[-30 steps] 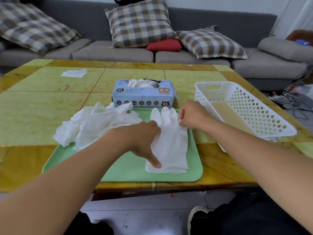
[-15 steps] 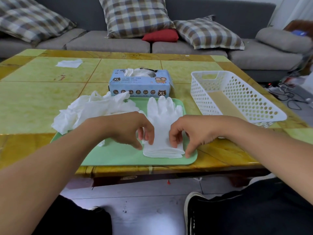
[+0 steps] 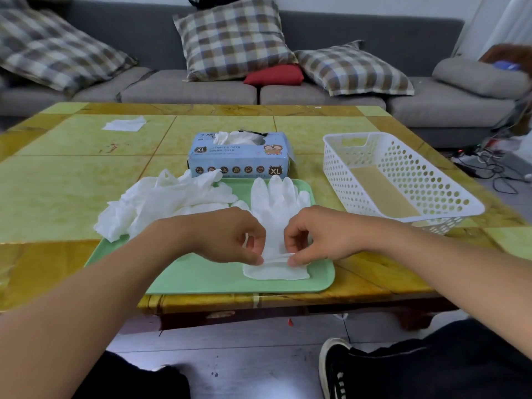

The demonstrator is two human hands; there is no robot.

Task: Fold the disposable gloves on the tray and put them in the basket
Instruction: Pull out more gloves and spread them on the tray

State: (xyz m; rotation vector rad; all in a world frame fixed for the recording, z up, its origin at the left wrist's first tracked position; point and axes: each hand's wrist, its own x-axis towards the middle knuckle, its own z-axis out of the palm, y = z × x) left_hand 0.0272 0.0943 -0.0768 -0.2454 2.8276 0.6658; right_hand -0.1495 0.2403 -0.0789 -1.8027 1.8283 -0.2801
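Glove (image 3: 277,208) pinched by two hands (image 3: 275,239).

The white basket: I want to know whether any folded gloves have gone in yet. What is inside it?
Nothing shows inside the white basket: its floor looks bare. The near wall hides only a strip of floor. The flat glove lies on the green tray.

One view only: the head camera, which you are wearing, is looking forward and down across the table (image 3: 86,180). It is sitting close above your forearms, with both hands (image 3: 230,234) meeting near frame centre. It is facing a sofa (image 3: 359,30) along the far edge and taking in floor (image 3: 244,355) below the near table edge.
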